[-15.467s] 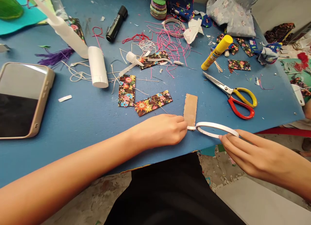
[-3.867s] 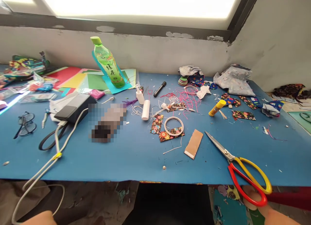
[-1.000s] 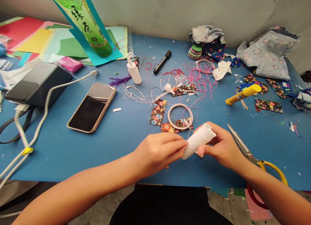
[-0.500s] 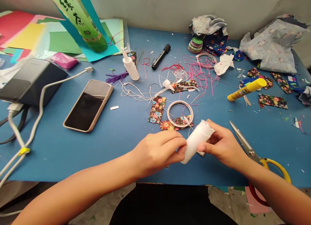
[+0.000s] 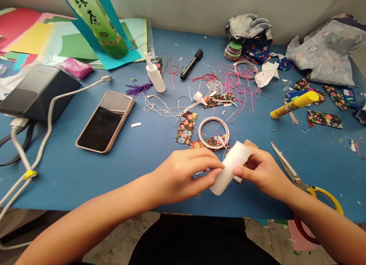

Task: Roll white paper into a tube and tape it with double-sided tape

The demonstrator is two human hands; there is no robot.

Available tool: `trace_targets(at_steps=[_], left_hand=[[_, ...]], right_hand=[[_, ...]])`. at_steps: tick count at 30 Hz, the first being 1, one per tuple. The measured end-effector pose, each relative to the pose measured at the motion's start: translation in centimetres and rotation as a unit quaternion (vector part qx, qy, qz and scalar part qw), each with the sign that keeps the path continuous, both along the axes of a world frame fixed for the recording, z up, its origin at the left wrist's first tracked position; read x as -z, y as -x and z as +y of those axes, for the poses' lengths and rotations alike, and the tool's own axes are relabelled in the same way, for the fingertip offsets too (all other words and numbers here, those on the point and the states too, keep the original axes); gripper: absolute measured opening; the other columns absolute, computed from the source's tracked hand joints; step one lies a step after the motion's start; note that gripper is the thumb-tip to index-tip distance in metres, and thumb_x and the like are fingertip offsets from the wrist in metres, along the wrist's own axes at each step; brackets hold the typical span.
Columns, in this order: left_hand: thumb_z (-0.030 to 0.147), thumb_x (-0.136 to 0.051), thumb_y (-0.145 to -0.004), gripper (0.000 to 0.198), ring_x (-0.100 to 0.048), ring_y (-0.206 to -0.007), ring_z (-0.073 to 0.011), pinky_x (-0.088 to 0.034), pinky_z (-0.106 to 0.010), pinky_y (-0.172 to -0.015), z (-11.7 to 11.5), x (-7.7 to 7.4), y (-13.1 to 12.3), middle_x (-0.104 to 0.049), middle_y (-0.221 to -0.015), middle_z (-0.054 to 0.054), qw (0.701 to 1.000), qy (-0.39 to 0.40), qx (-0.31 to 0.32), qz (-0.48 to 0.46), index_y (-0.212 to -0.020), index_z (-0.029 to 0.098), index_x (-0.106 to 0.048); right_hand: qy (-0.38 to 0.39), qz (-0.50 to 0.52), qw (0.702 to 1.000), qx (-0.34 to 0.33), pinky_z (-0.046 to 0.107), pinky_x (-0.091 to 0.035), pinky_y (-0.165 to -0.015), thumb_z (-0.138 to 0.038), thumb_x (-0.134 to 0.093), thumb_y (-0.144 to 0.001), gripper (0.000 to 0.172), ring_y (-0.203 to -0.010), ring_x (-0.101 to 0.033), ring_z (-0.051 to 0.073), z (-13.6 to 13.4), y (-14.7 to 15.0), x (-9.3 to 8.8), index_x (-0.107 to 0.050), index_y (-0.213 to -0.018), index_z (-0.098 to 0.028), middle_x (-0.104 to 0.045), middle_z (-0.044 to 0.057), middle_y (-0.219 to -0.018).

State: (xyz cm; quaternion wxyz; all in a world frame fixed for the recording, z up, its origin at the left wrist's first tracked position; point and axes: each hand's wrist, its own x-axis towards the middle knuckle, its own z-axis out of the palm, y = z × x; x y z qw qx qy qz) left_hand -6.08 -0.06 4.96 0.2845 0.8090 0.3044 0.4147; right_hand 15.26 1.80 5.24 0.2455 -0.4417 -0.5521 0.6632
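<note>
A white paper-covered tube (image 5: 228, 169) tilts between my two hands just over the front of the table, its upper end ragged. My right hand (image 5: 261, 171) grips it from the right, thumb on the near side and the other fingers behind. From the left, my left hand (image 5: 190, 175) presses its fingertips on the tube's lower side, fingers lightly bent. A brown piece, perhaps cardboard, peeks out behind the right fingers. Just beyond lie a ring (image 5: 214, 133) and flowered fabric strips (image 5: 186, 127). Yellow-and-red-handled scissors (image 5: 297, 180) lie beside my right wrist.
A phone (image 5: 105, 122), a power bank with cables (image 5: 40, 91) and a green tea bottle (image 5: 107, 32) stand left. Further back are a glue bottle (image 5: 156, 78), a black marker (image 5: 191, 65) and tangled pink thread (image 5: 236, 84). A yellow glue stick (image 5: 294, 105) stands right.
My left fingers have uncurled somewhat and lie straighter against the tube. The tube has shifted slightly down and left. The camera view has moved a little.
</note>
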Motion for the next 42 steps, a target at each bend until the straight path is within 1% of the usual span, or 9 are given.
trace_targets(at_steps=[2, 7, 11, 18, 27, 32, 36, 39, 42], left_hand=[[0.01, -0.057, -0.086, 0.009, -0.065, -0.071, -0.0104, -0.054, -0.019, -0.065, 0.0, 0.0, 0.2, -0.071, -0.082, -0.007, 1.0, -0.018, 0.017, 0.017, -0.091, 0.013, -0.063], [0.015, -0.06, -0.086, 0.008, -0.066, -0.068, -0.0102, -0.052, -0.018, -0.061, -0.1, 0.6, 0.5, -0.073, -0.084, -0.005, 0.99, -0.121, -0.005, 0.073, -0.093, 0.014, -0.064], [0.016, -0.057, -0.089, 0.008, -0.064, -0.063, -0.0106, -0.049, -0.019, -0.054, -0.2, 0.6, 0.6, -0.072, -0.082, -0.006, 0.98, -0.164, -0.006, 0.111, -0.092, 0.012, -0.062], [0.013, -0.049, -0.091, 0.012, -0.06, -0.057, -0.0102, -0.046, -0.02, -0.052, -0.3, 0.2, 0.5, -0.068, -0.074, -0.006, 0.966, -0.203, 0.006, 0.162, -0.083, 0.012, -0.058], [0.013, -0.059, -0.084, 0.004, -0.058, -0.059, -0.0082, -0.044, -0.017, -0.053, -0.2, 1.0, 0.0, -0.064, -0.071, -0.001, 0.981, -0.16, -0.05, 0.102, -0.082, 0.016, -0.057], [0.011, -0.06, -0.081, 0.007, -0.059, -0.06, -0.0075, -0.047, -0.016, -0.056, -0.2, 1.1, -0.2, -0.065, -0.07, 0.001, 0.984, -0.137, -0.078, 0.084, -0.08, 0.017, -0.057], [0.008, -0.057, -0.081, 0.01, -0.062, -0.065, -0.008, -0.052, -0.016, -0.065, 0.2, 0.5, 0.0, -0.065, -0.072, 0.001, 0.989, -0.092, -0.1, 0.049, -0.079, 0.017, -0.058], [0.008, -0.052, -0.085, 0.011, -0.063, -0.071, -0.0101, -0.054, -0.02, -0.068, 0.4, 0.0, 0.3, -0.067, -0.078, -0.003, 0.997, -0.023, -0.055, 0.039, -0.084, 0.016, -0.061], [0.009, -0.054, -0.085, 0.01, -0.064, -0.071, -0.0118, -0.054, -0.022, -0.068, 0.5, -0.1, 0.5, -0.069, -0.08, -0.006, 0.999, 0.005, 0.016, 0.043, -0.089, 0.013, -0.063]], right_hand=[[0.008, 0.007, 1.0, 0.007, 0.021, -0.045, -0.05, -0.044, -0.076, -0.07, 0.03, -0.057, -0.054, 0.011, 0.0, -0.1, 0.1, -0.06, -0.078, -0.019, -0.058, -0.001, -0.071], [0.028, 0.004, 0.999, 0.017, 0.02, -0.043, -0.045, -0.051, -0.08, -0.063, 0.041, -0.052, -0.049, 0.009, 0.1, -0.2, 0.3, -0.057, -0.074, -0.019, -0.053, -0.003, -0.064], [0.037, -0.005, 0.999, 0.027, 0.02, -0.043, -0.044, -0.055, -0.081, -0.058, 0.046, -0.051, -0.049, 0.009, 0.1, 0.0, 0.3, -0.056, -0.072, -0.019, -0.053, -0.003, -0.064], [0.062, 0.017, 0.998, 0.015, 0.019, -0.045, -0.044, -0.048, -0.081, -0.06, 0.039, -0.049, -0.05, 0.009, 0.0, 0.3, 0.3, -0.058, -0.074, -0.019, -0.052, -0.004, -0.059], [0.034, -0.026, 0.999, -0.01, 0.02, -0.046, -0.045, -0.042, -0.074, -0.069, 0.029, -0.05, -0.052, 0.01, 0.0, 0.4, -0.2, -0.058, -0.074, -0.019, -0.055, -0.003, -0.059], [0.037, -0.037, 0.998, -0.041, 0.025, -0.052, -0.059, -0.04, -0.072, -0.071, 0.028, -0.066, -0.061, 0.015, -0.1, 0.2, -0.1, -0.06, -0.085, -0.019, -0.063, 0.0, -0.073], [0.03, -0.059, 0.996, -0.062, 0.027, -0.053, -0.064, -0.042, -0.07, -0.073, 0.028, -0.075, -0.062, 0.017, -0.2, 0.1, 0.1, -0.058, -0.085, -0.019, -0.063, 0.002, -0.079], [0.024, -0.058, 0.997, -0.051, 0.028, -0.053, -0.064, -0.044, -0.07, -0.073, 0.03, -0.074, -0.061, 0.017, -0.1, 0.2, 0.2, -0.058, -0.085, -0.019, -0.062, 0.001, -0.078], [0.03, -0.044, 0.998, -0.042, 0.026, -0.051, -0.059, -0.045, -0.071, -0.072, 0.031, -0.067, -0.06, 0.016, 0.0, 0.3, 0.1, -0.058, -0.086, -0.02, -0.061, 0.0, -0.074]])
